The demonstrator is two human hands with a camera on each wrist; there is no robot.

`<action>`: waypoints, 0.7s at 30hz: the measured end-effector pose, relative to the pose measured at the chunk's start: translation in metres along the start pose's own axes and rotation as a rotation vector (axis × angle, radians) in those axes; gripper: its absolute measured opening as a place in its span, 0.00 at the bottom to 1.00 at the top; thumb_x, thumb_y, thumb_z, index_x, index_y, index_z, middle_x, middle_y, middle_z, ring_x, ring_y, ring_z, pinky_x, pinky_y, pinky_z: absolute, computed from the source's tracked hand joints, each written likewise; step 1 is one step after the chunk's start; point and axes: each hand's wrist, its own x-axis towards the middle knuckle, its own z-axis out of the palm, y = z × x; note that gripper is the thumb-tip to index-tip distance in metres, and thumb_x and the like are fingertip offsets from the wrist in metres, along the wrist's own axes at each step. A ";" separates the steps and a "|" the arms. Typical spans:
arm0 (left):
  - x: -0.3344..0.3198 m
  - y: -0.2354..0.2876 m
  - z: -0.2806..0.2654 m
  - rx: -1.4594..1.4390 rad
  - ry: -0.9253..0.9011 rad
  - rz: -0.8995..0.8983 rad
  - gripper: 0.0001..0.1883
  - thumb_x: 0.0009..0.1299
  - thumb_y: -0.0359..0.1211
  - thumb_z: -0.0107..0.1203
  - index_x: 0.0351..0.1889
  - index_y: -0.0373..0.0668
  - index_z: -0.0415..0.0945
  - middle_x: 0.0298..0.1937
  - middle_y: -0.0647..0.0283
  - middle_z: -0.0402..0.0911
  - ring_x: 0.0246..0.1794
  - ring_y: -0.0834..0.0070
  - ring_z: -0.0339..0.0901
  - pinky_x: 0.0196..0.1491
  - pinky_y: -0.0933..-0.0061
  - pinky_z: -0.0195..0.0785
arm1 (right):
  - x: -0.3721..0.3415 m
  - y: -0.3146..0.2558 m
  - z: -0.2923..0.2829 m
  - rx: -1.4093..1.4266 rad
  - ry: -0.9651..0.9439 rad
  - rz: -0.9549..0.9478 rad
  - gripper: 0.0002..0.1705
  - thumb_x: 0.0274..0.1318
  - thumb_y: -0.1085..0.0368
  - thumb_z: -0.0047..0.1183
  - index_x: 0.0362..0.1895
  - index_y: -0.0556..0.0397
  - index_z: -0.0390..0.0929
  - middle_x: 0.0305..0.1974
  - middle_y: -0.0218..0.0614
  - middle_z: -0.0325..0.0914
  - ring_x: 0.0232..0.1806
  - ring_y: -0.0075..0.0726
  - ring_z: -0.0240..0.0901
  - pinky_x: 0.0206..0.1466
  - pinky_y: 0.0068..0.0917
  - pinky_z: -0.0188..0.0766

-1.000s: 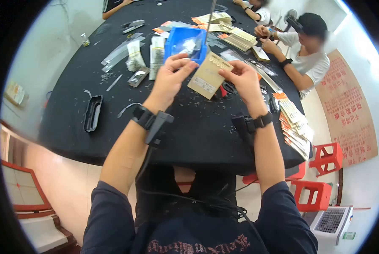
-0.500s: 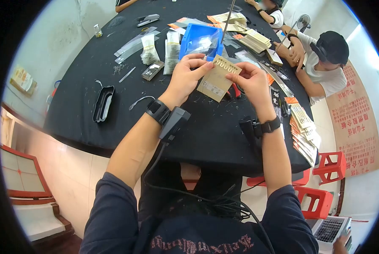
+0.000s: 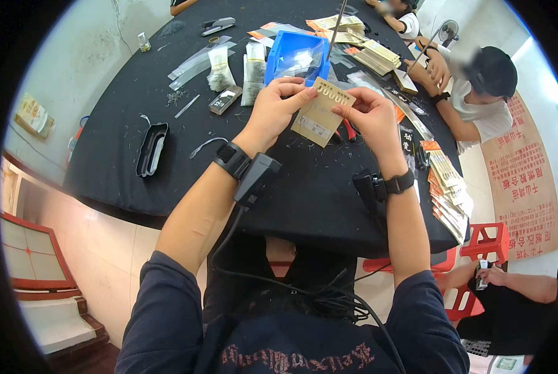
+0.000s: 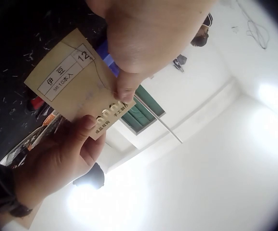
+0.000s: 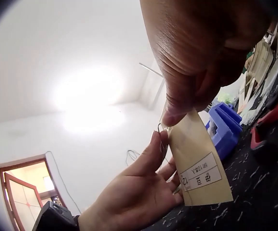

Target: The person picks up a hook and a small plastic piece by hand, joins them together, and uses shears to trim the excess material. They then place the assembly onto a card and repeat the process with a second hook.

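Observation:
Both hands hold a tan card [image 3: 319, 118] above the black table, its slotted end away from the body. My left hand [image 3: 282, 109] pinches the card's left corner between thumb and fingers; my right hand [image 3: 372, 121] pinches its right edge. In the left wrist view the card [image 4: 66, 82] shows a white printed label and a row of slots, with a thin dark thread across it. From the right wrist view, a thin hooked wire or thread stands out near the left thumb [image 5: 156, 144] at the card's edge.
Beyond the hands is a blue bin [image 3: 298, 56] with clear plastic in it. Bundled packets [image 3: 254, 75], a stapler [image 3: 218, 26] and a black case [image 3: 152, 149] lie leftward. Red-handled pliers [image 3: 350, 129] lie behind the card; card stacks [image 3: 444, 181] are at right. Other people sit around.
The head view has shifted since the earliest frame. Both hands keep hold of the card, which is slightly turned. A person with a phone has appeared at lower right.

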 end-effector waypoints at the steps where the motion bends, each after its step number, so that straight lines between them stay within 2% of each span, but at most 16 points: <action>1: 0.000 0.001 0.000 0.000 0.001 -0.003 0.16 0.67 0.40 0.62 0.43 0.36 0.83 0.60 0.57 0.70 0.61 0.73 0.66 0.61 0.70 0.60 | 0.000 0.000 0.000 -0.003 0.006 0.003 0.16 0.45 0.65 0.69 0.38 0.58 0.82 0.28 0.30 0.82 0.29 0.18 0.76 0.33 0.15 0.71; 9: -0.003 0.004 0.002 0.096 0.022 0.026 0.16 0.67 0.40 0.62 0.41 0.36 0.84 0.59 0.58 0.71 0.58 0.73 0.69 0.57 0.71 0.64 | 0.001 0.002 -0.001 0.034 0.020 -0.012 0.16 0.46 0.64 0.69 0.39 0.59 0.82 0.28 0.31 0.81 0.29 0.18 0.76 0.34 0.16 0.72; 12: -0.002 0.003 -0.001 0.383 0.043 0.218 0.16 0.67 0.40 0.61 0.40 0.34 0.83 0.54 0.58 0.76 0.52 0.75 0.73 0.52 0.72 0.67 | 0.002 0.007 -0.002 0.056 0.008 0.011 0.16 0.47 0.64 0.69 0.40 0.59 0.82 0.29 0.30 0.81 0.29 0.18 0.75 0.34 0.16 0.71; 15: -0.005 0.004 0.003 0.244 0.001 0.167 0.15 0.68 0.39 0.60 0.40 0.33 0.82 0.44 0.61 0.81 0.42 0.78 0.76 0.46 0.76 0.69 | 0.002 0.009 -0.003 0.105 -0.021 0.064 0.16 0.50 0.63 0.67 0.41 0.58 0.82 0.30 0.29 0.81 0.30 0.17 0.74 0.35 0.15 0.70; 18: -0.004 0.003 0.003 0.251 -0.033 0.109 0.15 0.69 0.39 0.59 0.39 0.33 0.81 0.36 0.63 0.83 0.35 0.81 0.76 0.41 0.79 0.70 | 0.002 0.005 0.000 0.178 -0.053 0.066 0.15 0.54 0.61 0.65 0.41 0.58 0.81 0.31 0.28 0.80 0.32 0.16 0.73 0.36 0.15 0.69; 21: -0.005 0.005 0.004 0.274 -0.069 0.127 0.15 0.69 0.39 0.59 0.39 0.33 0.81 0.34 0.64 0.82 0.34 0.82 0.76 0.38 0.79 0.70 | 0.001 0.001 0.001 0.221 -0.082 0.141 0.17 0.57 0.57 0.62 0.41 0.58 0.81 0.32 0.28 0.80 0.33 0.16 0.73 0.36 0.15 0.68</action>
